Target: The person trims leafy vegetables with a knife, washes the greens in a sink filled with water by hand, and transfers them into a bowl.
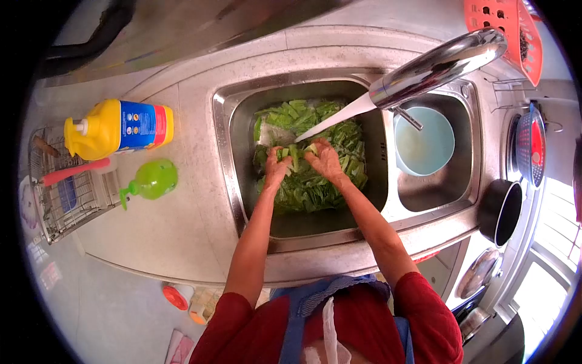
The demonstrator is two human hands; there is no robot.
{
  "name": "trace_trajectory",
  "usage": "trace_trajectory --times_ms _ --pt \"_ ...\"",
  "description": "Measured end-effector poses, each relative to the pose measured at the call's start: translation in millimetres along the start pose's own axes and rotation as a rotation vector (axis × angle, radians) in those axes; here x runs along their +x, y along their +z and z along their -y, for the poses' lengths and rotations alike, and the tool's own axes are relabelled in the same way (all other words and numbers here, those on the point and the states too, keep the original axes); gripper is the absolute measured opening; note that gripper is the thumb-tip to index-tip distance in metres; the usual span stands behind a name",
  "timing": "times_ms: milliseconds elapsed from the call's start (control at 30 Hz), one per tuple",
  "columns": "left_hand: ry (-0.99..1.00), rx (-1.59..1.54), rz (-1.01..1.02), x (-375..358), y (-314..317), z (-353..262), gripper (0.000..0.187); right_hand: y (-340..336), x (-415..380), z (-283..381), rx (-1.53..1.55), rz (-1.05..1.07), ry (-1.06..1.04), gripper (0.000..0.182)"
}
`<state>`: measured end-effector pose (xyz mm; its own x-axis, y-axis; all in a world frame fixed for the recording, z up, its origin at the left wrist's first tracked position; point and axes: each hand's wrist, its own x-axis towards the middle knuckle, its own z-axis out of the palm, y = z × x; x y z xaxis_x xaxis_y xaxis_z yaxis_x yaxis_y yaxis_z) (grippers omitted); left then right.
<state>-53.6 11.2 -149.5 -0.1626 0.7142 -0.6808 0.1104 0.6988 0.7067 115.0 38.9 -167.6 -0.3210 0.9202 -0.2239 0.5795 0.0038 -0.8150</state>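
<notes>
Leafy greens (312,188) fill much of the larger sink basin (242,121), lying in water. My left hand (276,167) is among the leaves at the left, its fingers closed round pale green stalks. Beside it on the right, my right hand (325,161) grips a piece of the greens between thumb and fingers. Water runs from the chrome faucet (418,70) in a white stream that lands just above my two hands. Parts of my fingertips are hidden by the leaves.
The smaller basin (424,191) on the right holds a light blue bowl (424,142). Left on the counter stand a yellow bottle (121,128), a green pump bottle (155,179) and a wire rack (79,206). A black pot (502,212) and red basket (521,36) are at the right.
</notes>
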Motion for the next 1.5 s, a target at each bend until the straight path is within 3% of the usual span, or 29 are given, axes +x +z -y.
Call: trace_trajectory --times_ms 33,67,100,133,167,200,233,267,300,367,433,500,533,600,633,700,767,833,900,967,1000,1100,1167,1233,1300,1333,1367,1433,1500 --pt "-0.004 0.002 0.002 2.2 -0.3 12.4 0.039 -4.4 -2.4 7.3 0.234 -0.098 -0.080 0.028" --pt "-0.018 -0.118 0.021 -8.4 -1.4 2.0 0.039 -2.1 -2.6 6.2 0.636 0.100 0.057 0.031" --pt "-0.030 -0.239 0.042 -22.3 -1.8 -13.6 0.039 -9.2 -4.9 24.9 0.634 0.095 0.057 0.031" --pt "-0.047 -0.106 -0.121 -46.7 5.2 -40.7 0.044 -22.5 -10.6 60.7 0.784 0.152 0.251 0.036" --pt "-0.046 -0.106 -0.116 -50.4 2.7 -36.0 0.044 -28.4 -15.8 82.7 0.931 0.209 0.448 0.044" --pt "-0.045 -0.412 0.040 -52.2 -3.3 -29.2 0.055 -24.8 -19.5 84.2 0.930 0.205 0.450 0.044" --pt "-0.045 -0.715 0.200 -52.2 -6.5 -23.2 0.066 -21.7 -22.8 85.1 0.811 0.214 0.285 0.053" --pt "0.022 -0.748 0.434 -71.5 -13.4 -49.8 0.075 -18.5 -28.4 83.1 0.689 0.225 0.126 0.063" --pt "0.018 -0.748 0.437 -78.5 -14.7 -52.2 0.075 -14.0 -34.1 77.4 0.690 0.223 0.130 0.063" --pt "0.010 -0.169 0.320 -92.1 -18.5 -53.7 0.073 -5.2 -42.4 69.1 1.056 0.297 0.328 0.068" --pt "0.044 -0.077 0.315 -101.3 -26.5 -63.8 0.060 -5.2 -52.7 58.2 1.176 0.295 0.409 0.068" --pt "0.150 0.011 0.384 -94.5 -39.4 -65.3 0.052 -27.0 -63.8 65.8 1.140 0.216 0.494 0.065" --pt "0.191 0.005 0.288 -91.1 -39.1 -64.4 0.038 -44.5 -70.6 70.2 1.103 0.206 0.507 0.062" --pt "0.287 0.186 0.227 -76.9 -31.9 -53.4 0.033 -92.9 -85.7 81.3 1.098 0.166 0.496 0.062" --pt "0.385 0.370 0.165 -66.9 -24.8 -44.4 0.028 -114.6 -95.2 81.6 1.098 0.054 0.437 0.062" --pt "0.367 0.283 0.169 -62.6 15.3 -42.2 0.017 -161.5 -107.5 81.2 0.989 -0.207 0.356 0.057" --pt "0.458 0.389 0.244 -42.2 63.1 -27.5 0.018 -205.3 -111.2 79.0 0.780 -0.483 0.282 0.056" --pt "0.490 0.539 0.211 -19.7 110.0 -3.9 0.025 -235.6 -105.7 58.3 0.564 -0.618 0.193 0.053" --pt "0.493 0.850 0.083 -17.7 141.4 1.6 0.037 -258.8 -101.4 38.2 0.254 -0.600 0.330 0.065" --pt "0.441 0.994 0.127 -18.4 148.8 -1.6 0.043 -253.8 -95.5 6.1 -0.202 -0.676 0.179 0.069" --pt "0.440 0.991 0.122 -12.9 149.5 4.3 0.043 -254.2 -96.1 5.5 -0.203 -0.673 0.174 0.069" --pt "0.401 0.921 0.262 -0.7 137.5 17.5 0.041 -245.5 -101.3 33.7 -0.296 -0.715 0.156 0.060" --pt "0.140 0.376 0.327 3.7 111.8 15.8 0.030 -233.6 -101.0 57.4 0.223 -0.478 0.014 0.043" --pt "-0.047 -0.091 0.332 4.5 85.6 15.1 0.023 -215.8 -94.8 90.7 0.307 -0.372 0.069 0.032" --pt "-0.068 -0.343 0.328 7.4 65.0 16.6 0.025 -204.9 -84.9 94.8 0.178 -0.407 0.080 0.023" --pt "-0.168 -0.319 0.405 3.3 51.3 10.4 0.041 -199.0 -80.8 85.9 0.295 -0.340 0.102 0.021" --pt "-0.168 -0.319 0.402 6.5 42.9 13.3 0.041 -189.9 -76.4 73.7 0.412 -0.271 0.122 0.020" --pt "-0.205 -0.530 0.440 15.5 33.7 26.1 0.047 -163.3 -64.6 70.2 0.233 -0.094 0.169 0.020" --pt "-0.225 -0.493 0.348 20.8 35.1 33.2 0.049 -120.2 -45.1 5.4 -0.374 0.067 0.171 0.017"
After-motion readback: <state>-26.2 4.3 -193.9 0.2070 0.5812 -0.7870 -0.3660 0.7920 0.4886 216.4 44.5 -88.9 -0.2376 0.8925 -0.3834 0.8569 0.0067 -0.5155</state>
